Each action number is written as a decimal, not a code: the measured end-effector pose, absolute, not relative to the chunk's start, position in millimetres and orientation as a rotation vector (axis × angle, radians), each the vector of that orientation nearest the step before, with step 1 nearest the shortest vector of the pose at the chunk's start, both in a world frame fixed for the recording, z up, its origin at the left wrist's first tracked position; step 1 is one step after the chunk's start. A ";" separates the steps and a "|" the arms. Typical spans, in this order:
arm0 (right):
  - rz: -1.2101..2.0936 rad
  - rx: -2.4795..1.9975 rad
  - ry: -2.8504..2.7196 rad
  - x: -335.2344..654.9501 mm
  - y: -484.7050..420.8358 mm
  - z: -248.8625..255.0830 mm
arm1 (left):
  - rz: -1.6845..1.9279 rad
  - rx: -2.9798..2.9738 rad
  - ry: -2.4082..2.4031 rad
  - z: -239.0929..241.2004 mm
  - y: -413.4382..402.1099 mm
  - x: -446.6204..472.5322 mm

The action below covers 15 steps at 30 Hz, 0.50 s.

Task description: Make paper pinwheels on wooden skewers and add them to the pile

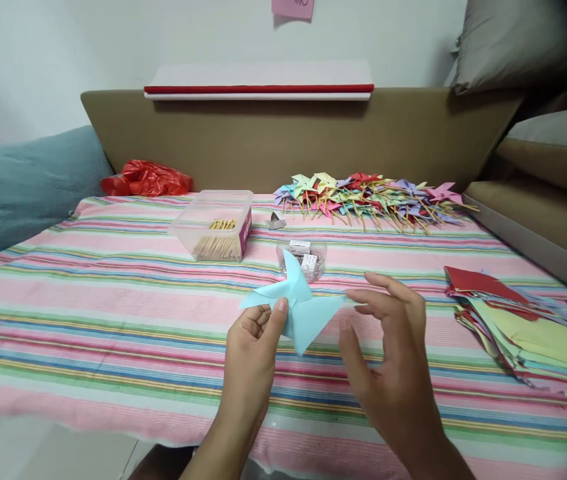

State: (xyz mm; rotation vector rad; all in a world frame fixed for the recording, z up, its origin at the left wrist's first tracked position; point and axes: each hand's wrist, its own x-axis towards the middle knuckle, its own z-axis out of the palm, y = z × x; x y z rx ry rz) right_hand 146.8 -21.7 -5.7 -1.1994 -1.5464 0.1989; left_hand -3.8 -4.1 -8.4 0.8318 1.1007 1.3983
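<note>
My left hand pinches the centre of a light blue paper pinwheel, thumb on top, holding it just above the striped cloth. My right hand hovers to its right with fingers spread and curved; its fingertips are close to the pinwheel's right blade and it holds nothing.
A striped cloth covers the table. A clear box of wooden sticks stands at the back left, a small clear tub of pins behind the pinwheel. Finished pinwheels are piled at the back, coloured paper sheets stacked right. A red bag lies far left.
</note>
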 end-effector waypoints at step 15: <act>-0.074 -1.037 -1.891 150.3 -21.2 -3.3 | 1.375 0.885 1.111 -2.7 -6.9 -2.1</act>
